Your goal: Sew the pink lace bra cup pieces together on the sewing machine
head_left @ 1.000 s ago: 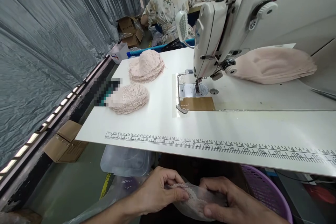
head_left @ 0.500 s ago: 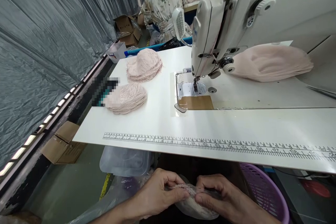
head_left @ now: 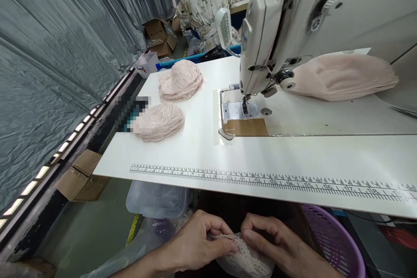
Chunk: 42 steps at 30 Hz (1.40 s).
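Below the table's front edge, my left hand [head_left: 203, 239] pinches the upper left rim of a pale pink lace fabric piece [head_left: 246, 257]. My right hand [head_left: 272, 238] grips the same piece on its right side, thumb and forefinger pressed on its edge. Sheer cloth hangs under the lace, and its lower part runs out of the picture. On the white table [head_left: 195, 152] lie two stacks of pink lace cups, a rear stack [head_left: 180, 80] and a front stack [head_left: 159, 122]. A pile of smooth pink cups [head_left: 345, 76] rests behind the machine's needle.
A white sewing machine [head_left: 260, 47] stands on the table, which has a ruler strip [head_left: 241, 178] along its front. A purple basket [head_left: 339, 239] is at lower right, a clear plastic bin [head_left: 158, 200] under the left edge. Cardboard box [head_left: 81, 178] on the floor; a person [head_left: 205, 4] sits beyond.
My hands have shifted slightly on the fabric, and more of its lace surface now shows between them. The whole view has moved a little.
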### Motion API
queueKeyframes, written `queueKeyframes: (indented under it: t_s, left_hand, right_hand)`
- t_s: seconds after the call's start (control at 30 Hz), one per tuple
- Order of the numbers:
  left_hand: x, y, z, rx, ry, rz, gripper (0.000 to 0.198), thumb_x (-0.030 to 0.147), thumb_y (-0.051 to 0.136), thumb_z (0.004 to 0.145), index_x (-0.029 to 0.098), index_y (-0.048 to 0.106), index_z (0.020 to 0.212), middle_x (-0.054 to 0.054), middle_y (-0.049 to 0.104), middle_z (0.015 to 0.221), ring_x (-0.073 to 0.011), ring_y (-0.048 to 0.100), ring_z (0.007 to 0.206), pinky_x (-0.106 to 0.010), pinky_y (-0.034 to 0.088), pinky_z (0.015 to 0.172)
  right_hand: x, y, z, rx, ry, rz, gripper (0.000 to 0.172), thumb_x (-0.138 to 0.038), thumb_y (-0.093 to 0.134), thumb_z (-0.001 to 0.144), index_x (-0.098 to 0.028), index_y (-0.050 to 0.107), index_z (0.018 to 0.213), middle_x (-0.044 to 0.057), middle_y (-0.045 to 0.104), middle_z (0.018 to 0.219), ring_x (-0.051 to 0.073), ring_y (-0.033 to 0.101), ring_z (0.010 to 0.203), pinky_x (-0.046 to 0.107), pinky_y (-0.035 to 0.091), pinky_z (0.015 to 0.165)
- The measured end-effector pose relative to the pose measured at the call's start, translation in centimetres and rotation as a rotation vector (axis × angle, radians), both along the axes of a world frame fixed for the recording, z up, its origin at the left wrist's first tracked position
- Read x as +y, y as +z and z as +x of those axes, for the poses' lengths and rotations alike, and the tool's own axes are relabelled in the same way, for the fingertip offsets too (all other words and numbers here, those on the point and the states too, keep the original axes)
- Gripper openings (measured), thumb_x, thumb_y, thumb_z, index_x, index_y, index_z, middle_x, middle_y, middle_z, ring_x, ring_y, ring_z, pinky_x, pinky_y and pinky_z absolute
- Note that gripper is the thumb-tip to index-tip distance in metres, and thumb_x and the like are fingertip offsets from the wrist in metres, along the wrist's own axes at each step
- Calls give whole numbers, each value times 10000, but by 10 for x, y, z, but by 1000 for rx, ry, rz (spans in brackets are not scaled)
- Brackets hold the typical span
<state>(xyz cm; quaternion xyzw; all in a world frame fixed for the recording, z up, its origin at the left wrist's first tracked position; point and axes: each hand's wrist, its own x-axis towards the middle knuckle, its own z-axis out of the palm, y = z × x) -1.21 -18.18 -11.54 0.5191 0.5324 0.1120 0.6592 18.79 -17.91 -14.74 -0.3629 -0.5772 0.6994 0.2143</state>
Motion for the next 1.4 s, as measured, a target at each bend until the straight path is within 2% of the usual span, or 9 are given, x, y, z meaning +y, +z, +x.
queueKeyframes:
  t_s: [0.23,0.37,0.57,0.73,0.93,1.13,1.27,1.4]
  left_hand:
    - [3,0,2,-9,0,-19,201,295,658,710,98,694,732,38,469,509,-58,351,477,-170,250,447]
    - [2,-2,1,-23,-7,-23,197,297,663,716,101,689,722,40,470,516,-54,344,482,-167,243,451]
    - [-1,-4,-2,-31,49,-41,182,288,692,699,109,694,729,30,515,527,-60,394,495,-165,276,473]
    - [0,-3,-2,-43,43,-43,198,310,691,702,114,699,727,17,551,550,-65,417,501,-168,298,484]
    - [2,-3,0,-54,20,-11,155,263,648,721,115,691,730,20,544,547,-63,400,494,-167,287,471]
    - [2,-1,0,-41,-16,14,147,254,640,738,118,693,747,29,526,532,-60,391,485,-167,292,476]
    - [3,-2,0,-31,-38,31,167,274,645,743,113,689,745,32,506,510,-62,381,471,-172,299,473]
    - [3,-1,1,-47,-46,38,171,279,652,739,111,681,725,38,485,499,-59,363,466,-171,285,465]
  right_hand:
    - [0,0,1,-40,29,23,358,-508,421,880,-194,487,721,-38,412,645,110,357,597,222,291,547]
    - [-2,4,-4,-167,26,64,301,-445,521,831,-196,465,670,-42,445,625,117,402,623,224,292,568]
    - [-3,-1,-5,-209,21,92,278,-415,500,844,-199,470,672,-47,438,619,113,394,608,224,287,556]
    - [-2,0,-4,-174,5,43,259,-407,504,838,-199,470,688,-42,433,646,115,396,633,219,310,576]
    - [0,7,-7,-112,27,-18,221,-343,589,755,-201,435,687,-66,359,608,96,317,575,209,263,518]
    - [-1,7,-7,-177,-5,51,261,-365,542,795,-202,411,638,-52,375,605,111,350,603,216,287,546]
    - [0,7,-7,-94,-10,26,290,-376,539,799,-204,388,621,-68,325,547,98,308,545,215,245,498]
    - [0,5,-8,-22,-19,-23,358,-462,572,792,-194,408,621,-67,346,551,95,319,551,215,247,510]
